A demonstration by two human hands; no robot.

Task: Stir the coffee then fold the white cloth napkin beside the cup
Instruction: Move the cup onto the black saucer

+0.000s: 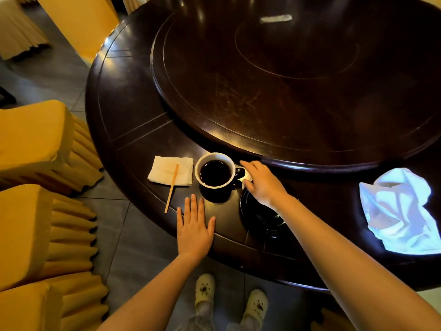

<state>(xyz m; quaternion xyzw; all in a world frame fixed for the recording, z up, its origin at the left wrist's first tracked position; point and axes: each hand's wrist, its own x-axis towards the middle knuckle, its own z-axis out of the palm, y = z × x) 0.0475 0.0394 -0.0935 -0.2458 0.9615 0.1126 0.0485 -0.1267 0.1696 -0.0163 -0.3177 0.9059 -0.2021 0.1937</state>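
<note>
A cup (214, 170), white inside and dark outside, holds black coffee on the dark round table (133, 130). Its handle points right, where my right hand (262, 185) hovers with fingers spread, touching or nearly touching the handle. A wooden stir stick (171, 188) lies slanted left of the cup, its upper end resting on a small folded paper napkin (170, 170). My left hand (194, 225) lies flat and open on the table just below the cup. The white cloth napkin (401, 211) sits crumpled at the table's right edge, far from both hands.
A dark saucer (260, 216) lies under my right forearm, right of the cup. A large raised turntable (298, 80) fills the table's middle, just behind the cup. Yellow-covered chairs (38, 187) stand to the left. My feet in pale clogs (205, 290) show below the table edge.
</note>
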